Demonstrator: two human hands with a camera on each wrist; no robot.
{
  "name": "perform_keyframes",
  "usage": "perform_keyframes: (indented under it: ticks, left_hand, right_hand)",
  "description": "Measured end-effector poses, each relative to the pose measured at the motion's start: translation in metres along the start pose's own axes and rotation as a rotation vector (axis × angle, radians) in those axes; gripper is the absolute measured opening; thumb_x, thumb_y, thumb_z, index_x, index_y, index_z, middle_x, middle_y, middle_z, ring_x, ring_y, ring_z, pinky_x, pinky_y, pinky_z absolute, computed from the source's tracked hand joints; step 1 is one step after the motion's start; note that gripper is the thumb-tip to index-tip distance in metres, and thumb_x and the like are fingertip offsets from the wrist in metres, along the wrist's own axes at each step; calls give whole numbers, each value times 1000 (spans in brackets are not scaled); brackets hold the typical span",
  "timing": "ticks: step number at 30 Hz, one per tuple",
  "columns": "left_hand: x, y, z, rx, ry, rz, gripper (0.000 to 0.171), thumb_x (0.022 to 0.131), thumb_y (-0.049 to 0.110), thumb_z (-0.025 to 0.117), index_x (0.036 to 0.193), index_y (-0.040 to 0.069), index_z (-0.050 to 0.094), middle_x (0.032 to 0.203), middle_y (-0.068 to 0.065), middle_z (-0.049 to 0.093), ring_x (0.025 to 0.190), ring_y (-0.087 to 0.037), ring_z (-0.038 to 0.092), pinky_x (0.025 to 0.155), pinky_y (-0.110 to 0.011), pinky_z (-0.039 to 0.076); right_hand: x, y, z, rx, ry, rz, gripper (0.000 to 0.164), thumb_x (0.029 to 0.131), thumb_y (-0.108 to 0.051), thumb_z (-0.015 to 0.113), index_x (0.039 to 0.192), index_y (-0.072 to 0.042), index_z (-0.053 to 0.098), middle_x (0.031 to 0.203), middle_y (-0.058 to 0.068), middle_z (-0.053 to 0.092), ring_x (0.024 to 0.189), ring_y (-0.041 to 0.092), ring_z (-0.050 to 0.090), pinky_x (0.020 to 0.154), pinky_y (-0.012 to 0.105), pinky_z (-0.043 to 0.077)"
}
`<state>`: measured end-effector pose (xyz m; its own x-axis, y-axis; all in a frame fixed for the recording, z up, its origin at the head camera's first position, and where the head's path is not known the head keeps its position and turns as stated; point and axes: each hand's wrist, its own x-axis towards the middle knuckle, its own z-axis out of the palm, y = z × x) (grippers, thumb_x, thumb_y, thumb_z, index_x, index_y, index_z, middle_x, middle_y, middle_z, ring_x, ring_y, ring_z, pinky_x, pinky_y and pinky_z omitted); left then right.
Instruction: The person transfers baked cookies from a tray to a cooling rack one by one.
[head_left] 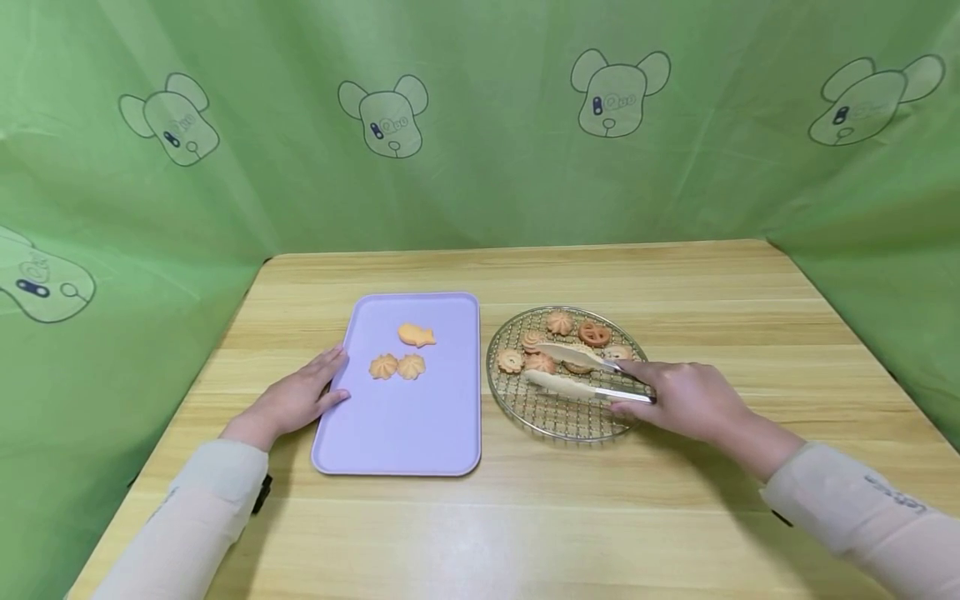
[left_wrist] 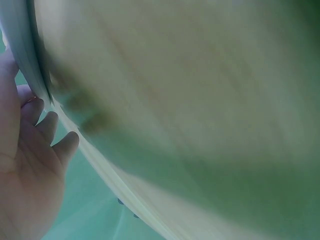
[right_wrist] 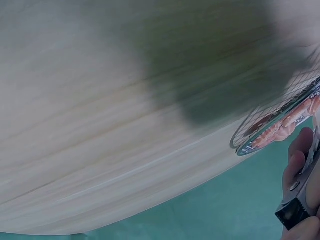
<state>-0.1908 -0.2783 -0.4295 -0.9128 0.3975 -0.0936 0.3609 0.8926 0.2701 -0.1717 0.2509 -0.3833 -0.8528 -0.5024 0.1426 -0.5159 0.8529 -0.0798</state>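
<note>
My right hand (head_left: 686, 398) grips a pair of tongs (head_left: 570, 386) with metal arms and cream tips. The tips are spread over cookies on a round wire cooling rack (head_left: 555, 425); one pale-brown cookie (head_left: 540, 362) shows between them. In the right wrist view the fingers (right_wrist: 295, 162) curl round the metal of the tongs. My left hand (head_left: 298, 396) rests against the left edge of a purple tray (head_left: 397, 433), thumb and fingertips at its rim. On the tray lie a fish-shaped cookie (head_left: 416, 335) and two flower-shaped cookies (head_left: 383, 367) side by side.
Several more cookies sit on the rack, among them a brown pretzel-shaped cookie (head_left: 594, 333) and a round swirled one (head_left: 559, 322). Tray and rack stand side by side on a wooden table (head_left: 480, 533). A green curtain (head_left: 495, 192) surrounds the table's back and sides.
</note>
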Motion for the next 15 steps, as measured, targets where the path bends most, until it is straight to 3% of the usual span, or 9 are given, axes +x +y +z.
perform_keyframes:
  ticks: [15]
  left_hand:
    - [0, -1, -1, -8, 0, 4, 67, 100, 35, 50, 149, -2, 25, 155, -18, 18, 140, -36, 19, 112, -50, 22]
  right_hand:
    - [0, 2, 2, 6, -35, 19, 72, 83, -59, 64, 129, -3, 59, 107, 25, 66, 85, 41, 66, 63, 52, 54]
